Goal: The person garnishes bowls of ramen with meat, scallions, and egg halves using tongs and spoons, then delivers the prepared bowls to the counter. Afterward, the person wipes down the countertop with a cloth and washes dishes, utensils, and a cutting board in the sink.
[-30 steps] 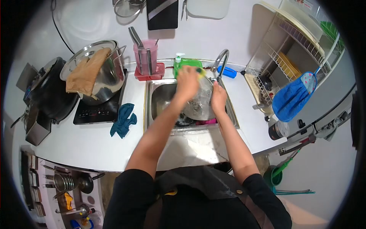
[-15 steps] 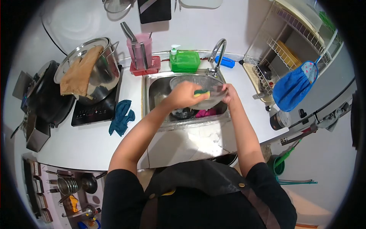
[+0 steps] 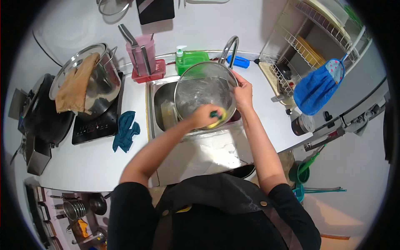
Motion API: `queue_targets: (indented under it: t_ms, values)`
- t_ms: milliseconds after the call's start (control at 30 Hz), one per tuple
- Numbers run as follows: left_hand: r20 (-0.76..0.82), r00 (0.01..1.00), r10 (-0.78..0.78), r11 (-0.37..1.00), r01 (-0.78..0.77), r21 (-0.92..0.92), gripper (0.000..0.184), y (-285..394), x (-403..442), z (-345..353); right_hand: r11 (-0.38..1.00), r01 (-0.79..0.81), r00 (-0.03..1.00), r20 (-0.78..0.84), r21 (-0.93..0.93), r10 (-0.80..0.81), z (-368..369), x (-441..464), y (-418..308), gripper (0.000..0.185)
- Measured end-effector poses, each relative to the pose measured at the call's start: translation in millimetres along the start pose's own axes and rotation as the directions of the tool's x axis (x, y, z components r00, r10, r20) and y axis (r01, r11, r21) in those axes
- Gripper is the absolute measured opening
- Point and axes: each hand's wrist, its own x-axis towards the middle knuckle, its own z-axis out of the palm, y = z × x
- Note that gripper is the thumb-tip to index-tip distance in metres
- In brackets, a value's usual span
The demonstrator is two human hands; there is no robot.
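Note:
My right hand [image 3: 243,93] grips the right rim of a round, see-through strainer [image 3: 200,87] with a thin metal rim, apparently of fine mesh. The strainer is tilted up over the sink [image 3: 151,104], its wide face toward me. Pressed at its lower right edge is a yellow and green sponge [image 3: 221,118], held in the closed fingers of my left hand [image 3: 204,116]. Whitish streaks, perhaps lather, show on the strainer. Behind it, the tap [image 3: 234,46] curves over the sink's back edge. Much of the basin is hidden by the strainer.
Left of the sink lie a teal cloth [image 3: 126,131] and an induction cooker [image 3: 93,131] bearing a large steel pot [image 3: 106,85]. A green caddy [image 3: 198,57] and red tray [image 3: 156,73] line the back. A dish rack [image 3: 287,62] stands right.
The strainer has been tipped up from nearly level to facing me. My left hand and sponge have moved down to its lower edge. The whole view has shifted slightly.

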Motion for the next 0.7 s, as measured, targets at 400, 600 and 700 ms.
queue_targets:
  t_ms: [400, 600, 700]
  values:
    - [-0.323, 0.89, 0.323, 0.476, 0.142, 0.868, 0.024, -27, -2, -88, 0.925, 0.296, 0.955, 0.091, -0.24, -0.282, 35, -23, -43, 0.061]
    - [-0.442, 0.835, -0.328, 0.935, 0.354, -0.024, 0.03, -27, -12, 30, 0.902, 0.309, 0.946, -0.003, -0.302, -0.325, 55, -17, -13, 0.058]
    - [-0.076, 0.891, -0.448, 0.675, 0.281, -0.682, 0.037, -27, -5, 29, 0.931, 0.238, 0.96, -0.08, -0.278, -0.27, 42, -8, 17, 0.056]
